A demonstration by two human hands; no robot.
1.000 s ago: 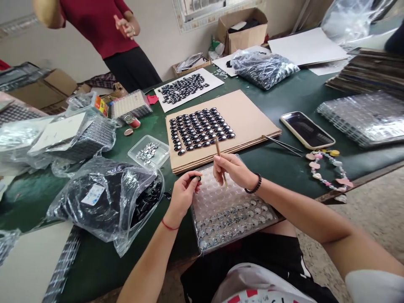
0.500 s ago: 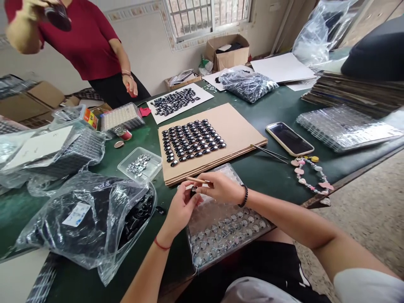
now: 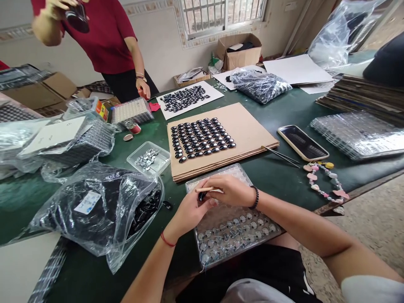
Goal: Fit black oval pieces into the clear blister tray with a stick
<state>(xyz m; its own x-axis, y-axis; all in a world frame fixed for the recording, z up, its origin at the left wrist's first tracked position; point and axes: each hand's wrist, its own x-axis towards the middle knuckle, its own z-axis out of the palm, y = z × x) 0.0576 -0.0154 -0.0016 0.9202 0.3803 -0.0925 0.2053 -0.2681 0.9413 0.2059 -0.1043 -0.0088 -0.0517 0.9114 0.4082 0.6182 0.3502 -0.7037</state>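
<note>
My left hand pinches a small shiny black piece above the clear tray; fingers partly hide it. My right hand grips a thin wooden stick, its tip against or very near the black piece. Beneath both hands lies the clear plastic tray, with rows of small round silvery pieces in its lower part. Just beyond, a stack of brown cardboard sheets bears rows of black oval pieces with pale centres. Left of it sits a clear box of small shiny discs.
An open plastic bag of black pieces lies at left. Tweezers, a phone and a beaded strap are at right. Across the table a person in a red shirt holds a dark cup.
The whole view has shifted, so things appear farther right. My hands stay together at the black piece, the right one turned slightly more over it. The other person still holds the cup raised.
</note>
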